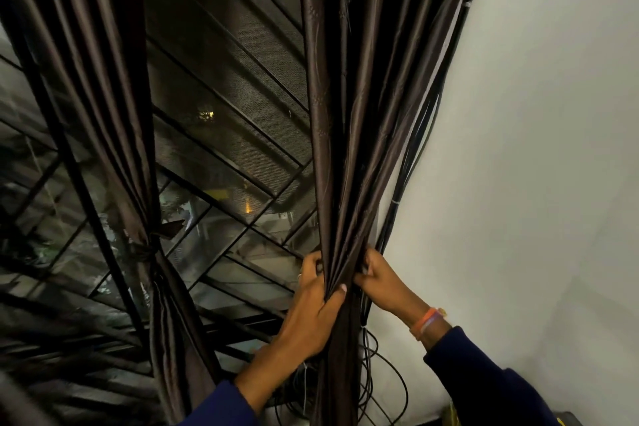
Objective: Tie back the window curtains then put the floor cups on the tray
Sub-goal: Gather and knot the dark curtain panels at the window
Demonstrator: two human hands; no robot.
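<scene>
Two dark brown curtains hang before a barred window. The left curtain (114, 114) is gathered and bound at its waist by a knotted tie (147, 249). The right curtain (349, 135) is bunched into a narrow bundle between both hands. My left hand (313, 308) grips the bundle from the left, thumb across the front folds. My right hand (383, 284) grips it from the right, fingers dug into the folds. No cups or tray are in view.
The window (224, 135) has a mesh screen and diagonal metal bars, dark outside. A bundle of black cables (415, 156) runs down the white wall (536, 149) beside the right curtain and coils loosely (383, 387) below my hands.
</scene>
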